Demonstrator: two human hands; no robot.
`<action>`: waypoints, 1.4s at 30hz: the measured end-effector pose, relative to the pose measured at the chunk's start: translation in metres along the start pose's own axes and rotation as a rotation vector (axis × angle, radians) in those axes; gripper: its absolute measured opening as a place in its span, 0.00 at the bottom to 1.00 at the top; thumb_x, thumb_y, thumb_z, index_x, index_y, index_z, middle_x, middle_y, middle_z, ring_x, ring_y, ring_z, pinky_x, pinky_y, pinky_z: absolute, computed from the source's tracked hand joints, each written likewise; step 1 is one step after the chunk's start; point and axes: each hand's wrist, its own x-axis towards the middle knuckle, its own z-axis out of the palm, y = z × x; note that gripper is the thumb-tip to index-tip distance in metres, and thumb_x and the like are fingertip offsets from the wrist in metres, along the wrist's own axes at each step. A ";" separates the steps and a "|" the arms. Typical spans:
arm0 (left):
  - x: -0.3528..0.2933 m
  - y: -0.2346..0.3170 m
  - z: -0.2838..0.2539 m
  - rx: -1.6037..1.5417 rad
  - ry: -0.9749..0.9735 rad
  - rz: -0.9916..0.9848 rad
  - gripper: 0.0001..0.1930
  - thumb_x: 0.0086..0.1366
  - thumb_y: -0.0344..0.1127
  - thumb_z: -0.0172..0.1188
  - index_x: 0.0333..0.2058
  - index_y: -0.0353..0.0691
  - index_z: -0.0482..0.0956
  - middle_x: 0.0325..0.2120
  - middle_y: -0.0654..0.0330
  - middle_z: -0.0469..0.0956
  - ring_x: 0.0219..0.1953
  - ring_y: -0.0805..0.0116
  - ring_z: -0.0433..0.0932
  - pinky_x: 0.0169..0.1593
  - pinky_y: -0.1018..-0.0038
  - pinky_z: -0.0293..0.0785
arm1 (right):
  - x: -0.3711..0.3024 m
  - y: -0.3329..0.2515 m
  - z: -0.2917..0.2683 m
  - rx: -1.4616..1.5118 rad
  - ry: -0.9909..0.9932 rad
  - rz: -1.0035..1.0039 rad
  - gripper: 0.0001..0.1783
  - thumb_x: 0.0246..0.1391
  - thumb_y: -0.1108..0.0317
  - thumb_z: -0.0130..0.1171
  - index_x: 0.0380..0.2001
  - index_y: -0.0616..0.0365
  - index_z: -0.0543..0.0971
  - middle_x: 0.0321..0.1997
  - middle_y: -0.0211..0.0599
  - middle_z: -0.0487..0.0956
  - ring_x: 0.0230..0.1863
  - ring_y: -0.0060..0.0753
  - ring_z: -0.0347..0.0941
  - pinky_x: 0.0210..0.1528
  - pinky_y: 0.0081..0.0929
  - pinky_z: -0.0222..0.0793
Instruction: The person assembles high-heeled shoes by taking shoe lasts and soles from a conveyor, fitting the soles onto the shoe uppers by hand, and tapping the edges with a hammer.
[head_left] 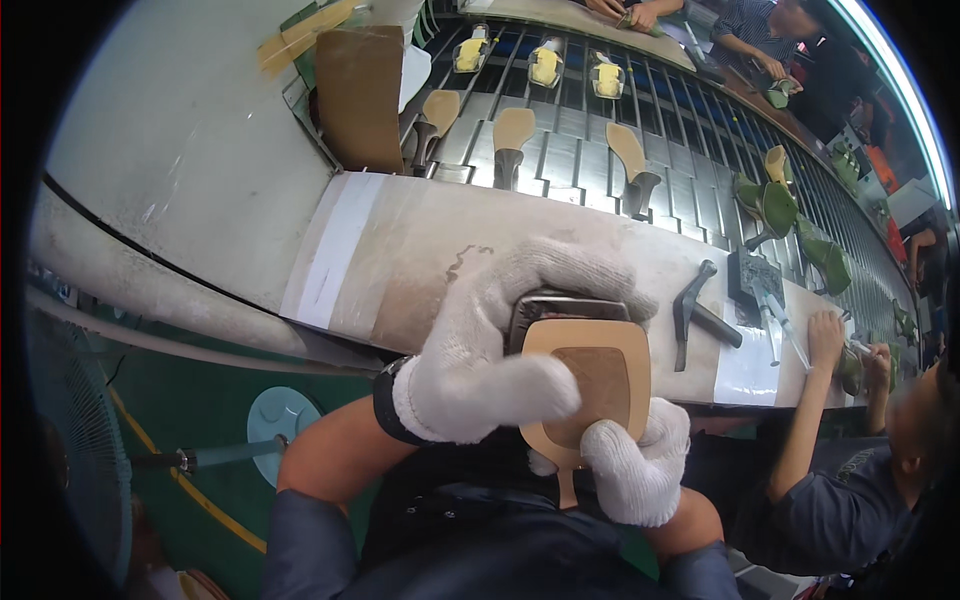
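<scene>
Both hands wear white knit gloves and meet at the centre of the frame, gripping a tan shoe sole (630, 350) with a browner middle, its narrow end pointing down. The left hand (475, 360) curls its fingers over the far side of a dark, glossy piece (570, 308) just behind the sole, while its thumb lies across the sole's front, left of centre. The right hand (640, 465) is closed on the sole's lower right, thumb on the face near the narrow end. A black band (390, 402) circles the left wrist.

Behind the hands, a pale workbench (410, 245) crosses the frame. Right of centre on it lies a dark hammer (690, 312), with a dark block (752, 283) to its right and slim, pale-handled tools (776, 322) against the block.

Across the upper middle, a metal roller conveyor (578, 150) carries three tan-soled, high-heeled pieces (516, 135) in a row and, above them, three yellow pieces (545, 66) in clear wrapping. Green shoes (778, 208) stand at the right. A brown cardboard sheet (360, 100) is upper left, a light-blue stool (265, 420) lower left, and a co-worker (840, 510) in dark clothing lower right.
</scene>
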 end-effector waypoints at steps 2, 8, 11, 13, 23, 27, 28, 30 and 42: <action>-0.003 0.004 0.008 0.037 0.016 -0.038 0.41 0.59 0.52 0.81 0.61 0.30 0.75 0.59 0.35 0.83 0.62 0.48 0.85 0.66 0.50 0.84 | -0.001 0.000 0.001 -0.056 0.024 0.026 0.16 0.74 0.66 0.61 0.48 0.67 0.92 0.33 0.36 0.92 0.26 0.15 0.80 0.31 0.20 0.78; -0.005 0.005 0.008 0.061 -0.013 -0.047 0.38 0.57 0.42 0.83 0.61 0.33 0.75 0.59 0.36 0.83 0.61 0.51 0.86 0.64 0.53 0.86 | -0.002 0.001 0.003 -0.019 0.031 0.025 0.16 0.73 0.66 0.62 0.49 0.67 0.92 0.32 0.34 0.91 0.24 0.14 0.79 0.29 0.20 0.77; -0.004 0.005 0.008 0.080 -0.020 -0.032 0.38 0.57 0.42 0.83 0.62 0.34 0.75 0.59 0.37 0.84 0.60 0.51 0.87 0.63 0.54 0.86 | -0.004 -0.002 0.005 -0.007 0.051 0.065 0.16 0.73 0.67 0.62 0.49 0.68 0.91 0.31 0.34 0.91 0.23 0.14 0.78 0.29 0.19 0.77; -0.003 0.006 0.007 0.093 -0.037 -0.029 0.38 0.57 0.42 0.83 0.62 0.34 0.75 0.58 0.37 0.84 0.60 0.51 0.87 0.63 0.54 0.86 | -0.004 -0.003 0.010 0.033 0.084 0.068 0.15 0.73 0.67 0.62 0.49 0.69 0.91 0.31 0.34 0.91 0.24 0.14 0.78 0.29 0.19 0.77; -0.007 0.007 0.007 0.108 -0.032 -0.031 0.39 0.67 0.58 0.75 0.62 0.32 0.76 0.58 0.36 0.83 0.61 0.50 0.86 0.63 0.53 0.86 | -0.003 -0.005 0.017 0.059 0.124 0.062 0.15 0.73 0.68 0.62 0.48 0.69 0.91 0.31 0.37 0.91 0.24 0.15 0.80 0.29 0.19 0.78; -0.007 0.004 0.004 0.057 -0.057 0.051 0.36 0.77 0.63 0.60 0.61 0.31 0.77 0.58 0.35 0.84 0.60 0.48 0.87 0.63 0.52 0.86 | -0.003 0.003 0.011 -0.018 0.061 0.001 0.15 0.73 0.68 0.62 0.47 0.69 0.92 0.30 0.36 0.91 0.23 0.14 0.79 0.28 0.19 0.77; -0.008 0.008 0.005 0.109 -0.052 0.049 0.34 0.80 0.62 0.55 0.60 0.30 0.77 0.58 0.35 0.84 0.59 0.48 0.87 0.62 0.52 0.86 | -0.004 0.004 0.011 -0.017 0.052 0.027 0.15 0.73 0.68 0.63 0.46 0.68 0.92 0.30 0.36 0.91 0.22 0.14 0.79 0.27 0.19 0.76; -0.008 0.013 0.006 0.163 -0.054 0.049 0.34 0.83 0.62 0.49 0.59 0.30 0.78 0.57 0.35 0.84 0.59 0.47 0.87 0.62 0.51 0.86 | -0.005 0.003 0.012 -0.015 0.048 0.048 0.14 0.72 0.68 0.63 0.46 0.68 0.92 0.29 0.36 0.91 0.22 0.13 0.78 0.27 0.19 0.76; -0.005 0.068 0.024 0.389 0.081 -0.247 0.06 0.71 0.20 0.65 0.44 0.31 0.82 0.39 0.48 0.90 0.41 0.68 0.90 0.50 0.69 0.87 | -0.001 0.000 0.023 -0.252 -0.042 -0.029 0.11 0.69 0.65 0.69 0.34 0.59 0.92 0.25 0.34 0.88 0.24 0.24 0.84 0.29 0.24 0.77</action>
